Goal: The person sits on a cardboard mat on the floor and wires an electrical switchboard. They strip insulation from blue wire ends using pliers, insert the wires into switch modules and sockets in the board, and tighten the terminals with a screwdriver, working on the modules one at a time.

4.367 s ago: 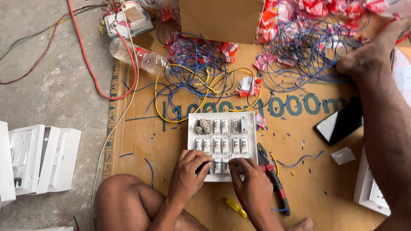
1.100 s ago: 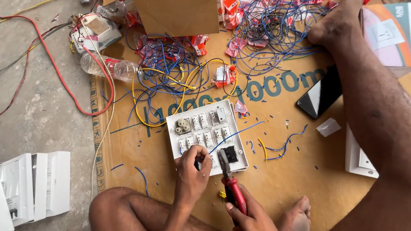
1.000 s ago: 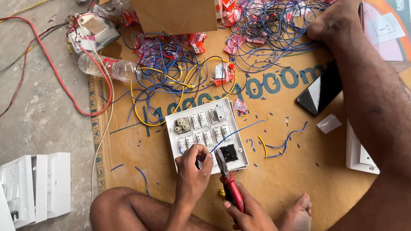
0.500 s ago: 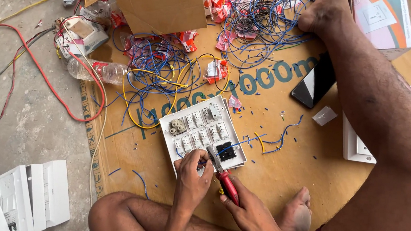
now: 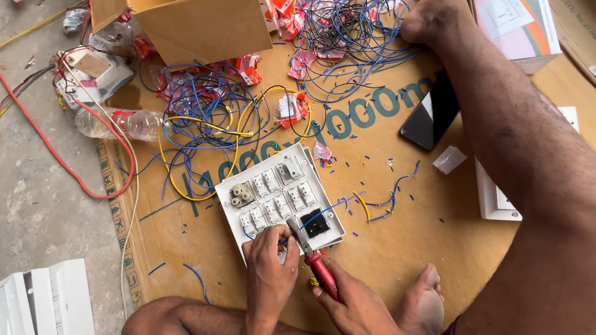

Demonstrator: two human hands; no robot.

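Flattened cardboard sheet (image 5: 404, 245) over grey concrete floor (image 5: 22, 218); white switch plate (image 5: 280, 200) on it, long axis running diagonally toward open box (image 5: 183, 12). Left hand (image 5: 270, 270) pressing plate's near edge; right hand (image 5: 354, 308) clamped on red-handled pliers (image 5: 316, 260), nose pointing onto plate.

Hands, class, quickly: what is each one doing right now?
Left hand: closed, fingertips pinching at the near edge of the white switch panel.
Right hand: closed around the red-handled pliers, tips at the panel.
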